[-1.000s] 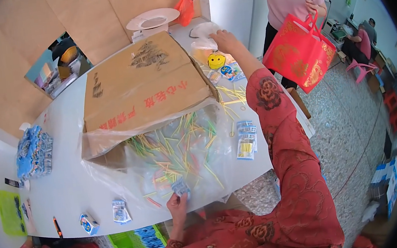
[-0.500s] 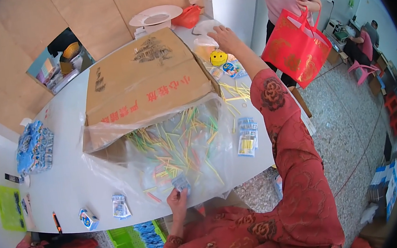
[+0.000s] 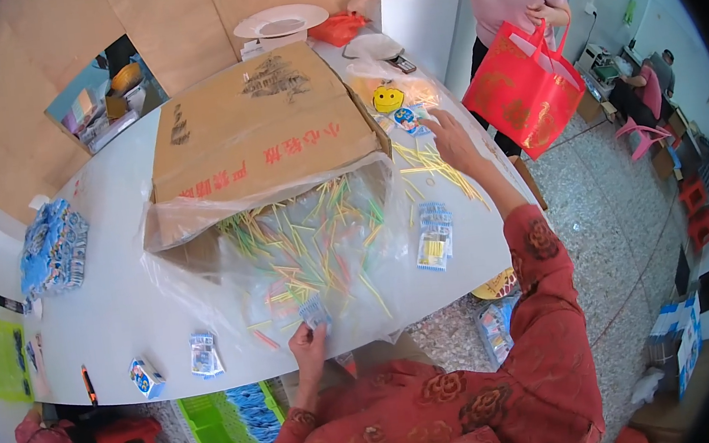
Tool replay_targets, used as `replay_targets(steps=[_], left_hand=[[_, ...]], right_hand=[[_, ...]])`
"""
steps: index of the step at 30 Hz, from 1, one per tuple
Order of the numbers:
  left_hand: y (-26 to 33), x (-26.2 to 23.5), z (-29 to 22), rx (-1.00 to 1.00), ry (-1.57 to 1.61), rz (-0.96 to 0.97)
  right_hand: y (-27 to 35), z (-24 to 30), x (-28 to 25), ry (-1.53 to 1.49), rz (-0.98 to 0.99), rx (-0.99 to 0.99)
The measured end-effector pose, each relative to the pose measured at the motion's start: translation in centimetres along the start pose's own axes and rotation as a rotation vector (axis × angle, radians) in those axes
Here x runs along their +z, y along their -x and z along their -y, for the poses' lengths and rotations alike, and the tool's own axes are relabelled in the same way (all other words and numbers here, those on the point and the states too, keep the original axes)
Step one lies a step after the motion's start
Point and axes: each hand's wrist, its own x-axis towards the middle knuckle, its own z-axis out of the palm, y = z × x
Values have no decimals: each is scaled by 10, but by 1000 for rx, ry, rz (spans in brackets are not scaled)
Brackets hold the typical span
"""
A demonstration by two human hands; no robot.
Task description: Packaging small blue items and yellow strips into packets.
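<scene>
At the near edge of the white table (image 3: 111, 310), the left hand (image 3: 308, 349) pinches a small packet (image 3: 315, 312) beside the plastic sheet of coloured sticks (image 3: 313, 244). Far right, the right hand (image 3: 452, 136) reaches with fingers loosely spread over loose sticks (image 3: 422, 166), grasping nothing visible.

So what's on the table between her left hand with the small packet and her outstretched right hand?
In the head view, between the left hand and right hand lie loose coloured sticks under clear plastic sheet, plus blue packets on the table.
</scene>
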Motion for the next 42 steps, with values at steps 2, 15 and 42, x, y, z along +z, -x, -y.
replay_targets(steps=[2,15,42], left_hand=[[1,0,-6,-22,-20,-20],[-20,10,-136,271,243,-50],[48,-11,-108,573,-412,-11]], right_hand=[[29,14,-4,-86,-8,42],[87,148,-48,-734,160,267],[84,331,-89,-572,321,-434]])
